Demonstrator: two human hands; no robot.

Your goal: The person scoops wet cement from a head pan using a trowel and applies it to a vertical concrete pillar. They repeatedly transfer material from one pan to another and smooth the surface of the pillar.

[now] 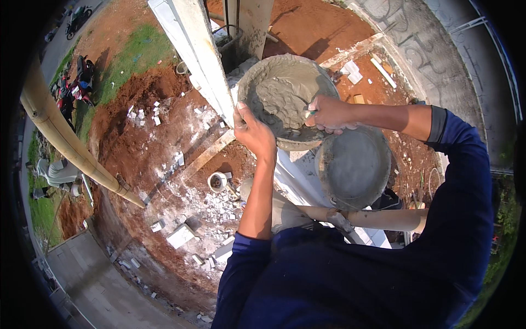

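Observation:
My left hand grips the left rim of a round tub of wet grey mortar, beside an upright white post. My right hand is closed round the handle of a tool whose head is sunk in the mortar; only a small green bit of the handle shows. A second round bucket, grey inside, sits just below and right of the tub.
I am high above red soil with broken white block pieces. A bamboo pole stands at left; another pole crosses below me. A person in grey, parked motorbikes and a curved wall lie farther off.

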